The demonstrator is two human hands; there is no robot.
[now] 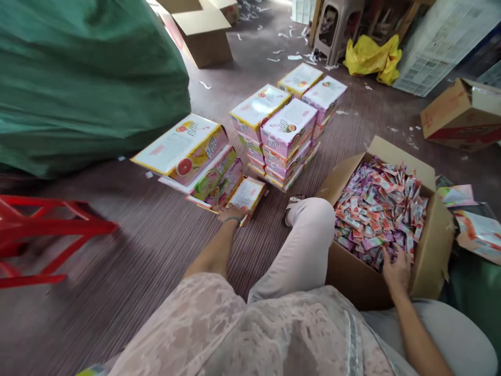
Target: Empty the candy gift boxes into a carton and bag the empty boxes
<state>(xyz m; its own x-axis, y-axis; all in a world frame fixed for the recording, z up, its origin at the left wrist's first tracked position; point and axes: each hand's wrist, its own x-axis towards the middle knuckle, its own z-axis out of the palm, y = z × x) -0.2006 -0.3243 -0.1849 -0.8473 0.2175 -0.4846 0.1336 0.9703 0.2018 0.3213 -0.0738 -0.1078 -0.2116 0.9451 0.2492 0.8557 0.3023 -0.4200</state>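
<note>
On the floor, my left hand (231, 213) touches the near edge of a small box (247, 194); its fingers are blurred, and whether they grip the box is unclear. Behind it, several printed fruit boxes (183, 143) lean in a row, the largest at the back. My right hand (397, 266) reaches into a large open carton (358, 279) on the right, its fingers apart on the heap of small pink and purple sachets (379, 209). Stacked fruit boxes (289, 125) stand in the middle, beyond my bent knee.
A red stool (58, 227) lies at the left below a big green sack (90, 78). Further back are an open carton (207, 39), a grey stool (338, 26), a yellow bag (371, 56), white crates (438, 47) and another carton (462, 115). Paper scraps litter the floor.
</note>
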